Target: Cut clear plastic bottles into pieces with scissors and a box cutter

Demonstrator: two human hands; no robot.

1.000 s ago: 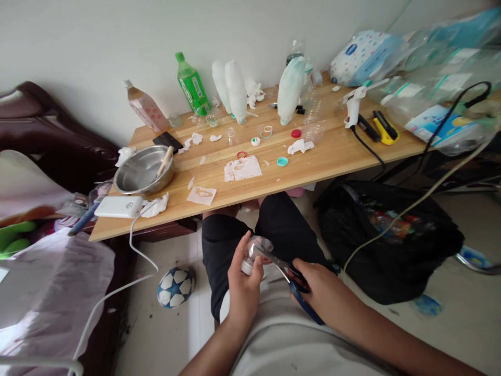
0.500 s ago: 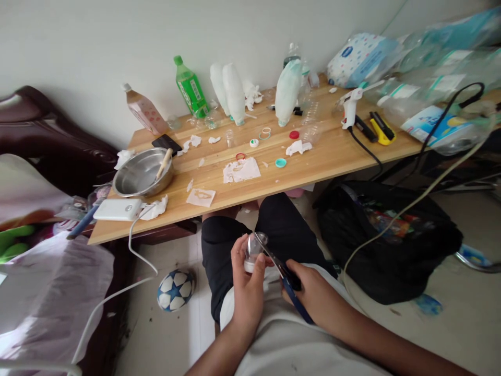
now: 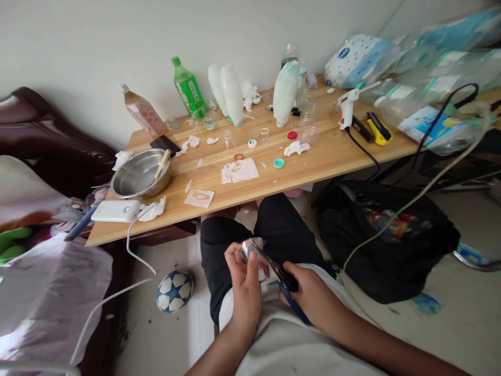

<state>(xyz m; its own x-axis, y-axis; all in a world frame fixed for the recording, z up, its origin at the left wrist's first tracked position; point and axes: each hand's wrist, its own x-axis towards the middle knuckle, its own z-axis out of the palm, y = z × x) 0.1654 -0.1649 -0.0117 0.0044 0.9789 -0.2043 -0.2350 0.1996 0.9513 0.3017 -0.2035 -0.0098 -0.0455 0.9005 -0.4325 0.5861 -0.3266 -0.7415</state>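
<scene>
Over my lap, my left hand [image 3: 245, 279] is closed around a small clear plastic bottle piece [image 3: 251, 249]. My right hand [image 3: 309, 295] grips blue-handled scissors [image 3: 284, 287], whose blades reach up to the plastic piece and touch it. Both hands sit below the front edge of the wooden table [image 3: 332, 156], above my black shorts and white shirt.
The table carries a steel bowl [image 3: 141, 175] with a stick, a white power bank [image 3: 115, 210], paper scraps, bottle caps, a green bottle [image 3: 188, 89], white wrapped bottles [image 3: 230, 94], a glue gun [image 3: 346, 107] and a yellow cutter [image 3: 378, 129]. A black bag [image 3: 387, 235] and a small ball [image 3: 174, 290] lie on the floor.
My left hand has turned the plastic piece and shifted slightly left and down. The scissors have followed, staying on the piece. The view has drifted a little.
</scene>
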